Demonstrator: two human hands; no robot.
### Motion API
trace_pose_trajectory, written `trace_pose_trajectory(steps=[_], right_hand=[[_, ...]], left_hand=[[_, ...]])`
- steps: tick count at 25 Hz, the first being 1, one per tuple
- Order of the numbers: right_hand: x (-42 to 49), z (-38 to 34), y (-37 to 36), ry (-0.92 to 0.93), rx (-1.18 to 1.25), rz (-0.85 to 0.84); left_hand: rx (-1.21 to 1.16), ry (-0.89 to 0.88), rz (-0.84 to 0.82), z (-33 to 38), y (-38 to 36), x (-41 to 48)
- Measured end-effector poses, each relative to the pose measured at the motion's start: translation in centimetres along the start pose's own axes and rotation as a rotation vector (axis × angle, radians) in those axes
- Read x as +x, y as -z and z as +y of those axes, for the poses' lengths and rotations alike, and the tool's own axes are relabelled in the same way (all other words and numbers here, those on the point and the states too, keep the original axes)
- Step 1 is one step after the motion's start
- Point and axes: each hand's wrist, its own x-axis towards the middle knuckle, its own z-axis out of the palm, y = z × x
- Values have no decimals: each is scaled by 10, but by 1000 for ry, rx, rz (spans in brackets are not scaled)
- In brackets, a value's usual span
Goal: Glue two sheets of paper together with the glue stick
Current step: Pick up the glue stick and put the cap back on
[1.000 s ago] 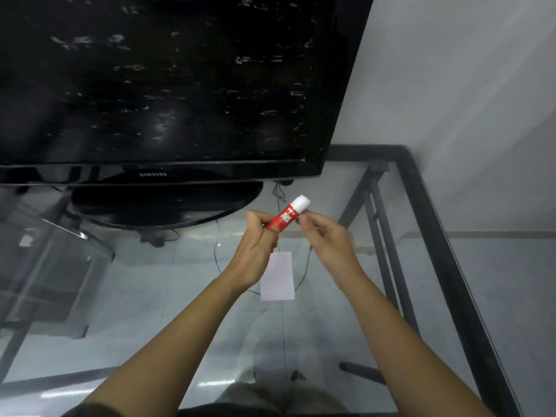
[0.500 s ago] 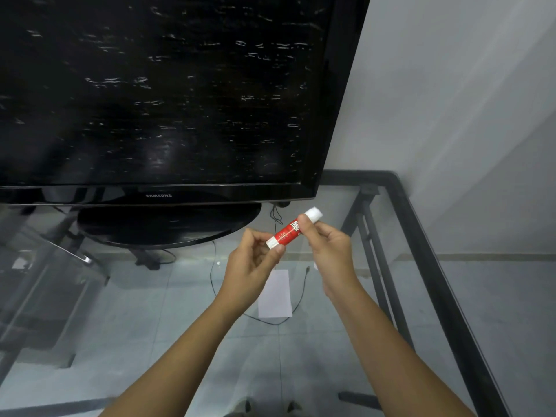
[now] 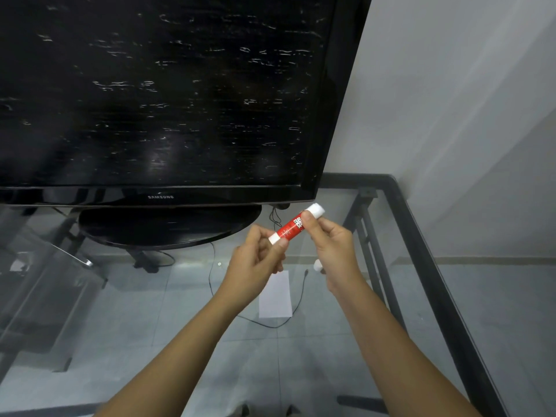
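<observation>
A red glue stick (image 3: 290, 227) with white ends is held tilted above the glass table, its white cap (image 3: 315, 210) pointing up and to the right. My left hand (image 3: 255, 260) pinches its lower white end. My right hand (image 3: 331, 245) grips the upper red part just below the cap. A small white sheet of paper (image 3: 275, 294) lies flat on the glass under my hands, partly hidden by my left wrist. A small white object (image 3: 317, 265) shows under my right palm; I cannot tell what it is.
A large black television (image 3: 168, 100) on an oval stand (image 3: 168, 227) fills the back of the glass table. The table's black metal frame (image 3: 427, 266) runs along the right edge. A thin black cable (image 3: 298, 308) curls under the glass near the paper. A grey wall rises at right.
The camera view tilted up a little, so the hands sit lower in the frame. My right hand slid from the cap's tip to the red body below it. Both hands kept hold of the stick.
</observation>
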Motion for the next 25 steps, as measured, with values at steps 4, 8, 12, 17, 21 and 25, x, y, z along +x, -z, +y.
trace_pose_trajectory(steps=[4,8,12,17,21,25], right_hand=[[1,-1,-1,7,11,-7],[1,2,-1,14,0,33],[4,0,-1,23,10,22],[3,2,-3,25,6,-19],[6,2,-4,-2,-38,10],[9,1,-6,2,-57,-18]], left_hand=[[-342,395,-149,13,4,6],[-421,464,-135,12,0,7],[-291,155,-41,6,-4,2],[-599,617,-158,18,9,8],[-297,161,9,7,4,6],[-319,250,-67,6,7,8]])
